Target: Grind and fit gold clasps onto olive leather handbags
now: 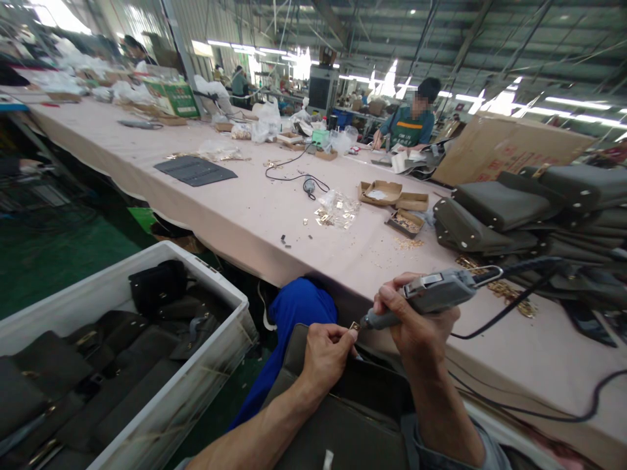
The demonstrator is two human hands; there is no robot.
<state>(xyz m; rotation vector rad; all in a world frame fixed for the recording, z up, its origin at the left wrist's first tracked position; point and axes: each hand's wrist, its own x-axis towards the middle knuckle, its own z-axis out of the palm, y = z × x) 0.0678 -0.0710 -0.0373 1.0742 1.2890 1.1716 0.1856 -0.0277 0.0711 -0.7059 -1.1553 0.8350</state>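
Note:
My right hand (pixel 414 320) is closed round a grey electric screwdriver (pixel 431 294) with a black cord, its tip pointing left at a small gold fitting (pixel 354 325). My left hand (pixel 326 352) pinches that fitting at the top edge of a dark grey bag (pixel 343 418) resting on my lap. Both hands work just in front of the near edge of the long pink table (pixel 255 215).
A white bin (pixel 122 365) of dark bags stands at my left. Stacked dark bags (pixel 514 215), small cardboard trays (pixel 392 196) and loose gold hardware (pixel 336 212) lie on the table. A cardboard box (pixel 504 153) sits behind. A person in green (pixel 411 124) works at the far side.

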